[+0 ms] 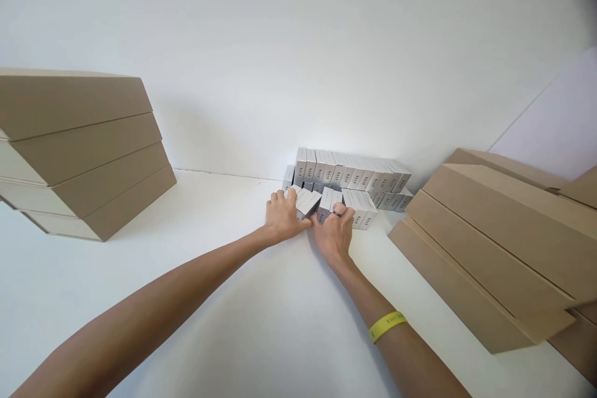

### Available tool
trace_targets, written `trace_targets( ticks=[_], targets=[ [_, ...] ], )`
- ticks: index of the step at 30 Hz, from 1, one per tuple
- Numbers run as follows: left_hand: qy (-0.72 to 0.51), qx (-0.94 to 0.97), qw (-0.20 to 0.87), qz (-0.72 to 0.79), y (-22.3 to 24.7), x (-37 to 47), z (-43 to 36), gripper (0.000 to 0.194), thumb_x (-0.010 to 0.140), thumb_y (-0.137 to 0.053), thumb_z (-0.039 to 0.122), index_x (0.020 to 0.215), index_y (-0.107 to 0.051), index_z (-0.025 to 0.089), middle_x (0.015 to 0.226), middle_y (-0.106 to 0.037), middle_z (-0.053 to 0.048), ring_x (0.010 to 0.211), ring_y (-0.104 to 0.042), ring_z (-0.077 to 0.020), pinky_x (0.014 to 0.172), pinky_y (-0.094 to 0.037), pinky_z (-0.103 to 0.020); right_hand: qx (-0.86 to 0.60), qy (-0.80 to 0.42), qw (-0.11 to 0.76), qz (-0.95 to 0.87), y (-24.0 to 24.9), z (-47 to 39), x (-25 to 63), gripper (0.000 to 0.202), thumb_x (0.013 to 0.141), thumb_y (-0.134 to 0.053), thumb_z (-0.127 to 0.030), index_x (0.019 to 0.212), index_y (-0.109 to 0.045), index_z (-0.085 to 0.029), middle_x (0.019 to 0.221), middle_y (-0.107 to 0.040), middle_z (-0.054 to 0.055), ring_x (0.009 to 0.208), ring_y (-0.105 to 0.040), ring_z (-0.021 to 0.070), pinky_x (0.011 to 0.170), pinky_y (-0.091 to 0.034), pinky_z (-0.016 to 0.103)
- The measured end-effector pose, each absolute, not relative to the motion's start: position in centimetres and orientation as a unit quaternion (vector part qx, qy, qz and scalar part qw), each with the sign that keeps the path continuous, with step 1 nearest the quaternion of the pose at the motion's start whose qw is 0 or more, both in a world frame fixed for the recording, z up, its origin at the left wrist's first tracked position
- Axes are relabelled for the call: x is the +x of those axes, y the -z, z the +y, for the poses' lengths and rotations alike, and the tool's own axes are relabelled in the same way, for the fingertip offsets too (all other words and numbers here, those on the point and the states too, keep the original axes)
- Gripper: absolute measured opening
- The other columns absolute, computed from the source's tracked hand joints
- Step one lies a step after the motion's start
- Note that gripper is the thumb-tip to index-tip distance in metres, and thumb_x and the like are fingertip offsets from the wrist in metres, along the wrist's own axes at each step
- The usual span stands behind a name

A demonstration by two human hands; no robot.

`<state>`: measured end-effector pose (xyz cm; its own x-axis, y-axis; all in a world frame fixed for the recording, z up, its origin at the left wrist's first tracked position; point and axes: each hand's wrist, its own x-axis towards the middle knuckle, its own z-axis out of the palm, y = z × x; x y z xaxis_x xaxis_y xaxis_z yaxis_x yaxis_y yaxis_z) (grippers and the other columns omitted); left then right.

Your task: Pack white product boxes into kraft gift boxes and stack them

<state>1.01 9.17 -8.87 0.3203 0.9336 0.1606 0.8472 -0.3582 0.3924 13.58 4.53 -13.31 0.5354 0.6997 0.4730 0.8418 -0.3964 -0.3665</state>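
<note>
My left hand (282,216) is closed around a few small white boxes (308,201) that lean to one side at the front left of the stacked row. Beside it, my right hand (334,233) grips a pair of upright small boxes (326,202), with a dark ring on one finger. The two thumbs almost meet between these groups. Right of my right hand stand more boxes of the same kind (364,211). Behind, a long row of matching white boxes (349,169) rests on a lower layer against the wall.
Large brown cartons (88,130) are stacked on the left. Several more brown cartons (494,242) stand at the right, close to the small boxes. A white wall (261,62) rises behind the white surface (209,211).
</note>
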Motion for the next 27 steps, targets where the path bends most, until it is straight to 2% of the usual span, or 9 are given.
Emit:
trace_targets(
  ticks=[7,13,23,27],
  targets=[
    [-0.207,0.802,0.116,0.549,9.1,0.7,8.7,0.054,0.084,-0.064,0.055,0.120,-0.053,0.016,0.114,-0.056,-0.010,0.109,-0.053,-0.0268,0.091,-0.046,-0.042,-0.821,0.118,0.355,-0.432,13.3,4.8,13.8,0.044,0.088,-0.065,-0.050,0.115,-0.056,-0.017,0.120,-0.053,0.009,0.110,-0.051,0.0259,0.095,-0.044,0.046],
    [-0.216,0.801,0.108,0.548,9.3,1.0,9.1,0.060,0.083,-0.061,0.062,0.122,-0.052,0.017,0.115,-0.057,-0.011,0.110,-0.053,-0.0278,0.092,-0.045,-0.043,-0.824,0.150,0.423,-0.346,14.4,5.5,14.2,0.054,0.086,-0.066,-0.052,0.126,-0.053,-0.017,0.140,-0.041,0.013,0.129,-0.038,0.0336,0.106,-0.034,0.054],
    [-0.130,0.795,0.126,0.579,7.9,2.1,8.7,0.058,0.088,-0.061,0.051,0.133,-0.047,0.017,0.128,-0.052,-0.013,0.121,-0.048,-0.0309,0.098,-0.043,-0.048,-0.825,0.125,0.469,-0.289,15.8,6.1,15.7,0.069,0.086,-0.067,-0.051,0.142,-0.042,-0.019,0.157,-0.022,0.014,0.142,-0.023,0.0390,0.112,-0.028,0.060],
    [-0.069,0.781,0.152,0.601,6.3,3.1,9.2,0.054,0.090,-0.062,0.047,0.133,-0.048,0.017,0.131,-0.052,-0.012,0.121,-0.050,-0.0308,0.101,-0.041,-0.051,-0.824,0.114,0.474,-0.290,15.5,5.6,16.4,0.066,0.088,-0.066,-0.051,0.140,-0.042,-0.020,0.153,-0.027,0.013,0.138,-0.029,0.0373,0.110,-0.030,0.059]
  ],
)
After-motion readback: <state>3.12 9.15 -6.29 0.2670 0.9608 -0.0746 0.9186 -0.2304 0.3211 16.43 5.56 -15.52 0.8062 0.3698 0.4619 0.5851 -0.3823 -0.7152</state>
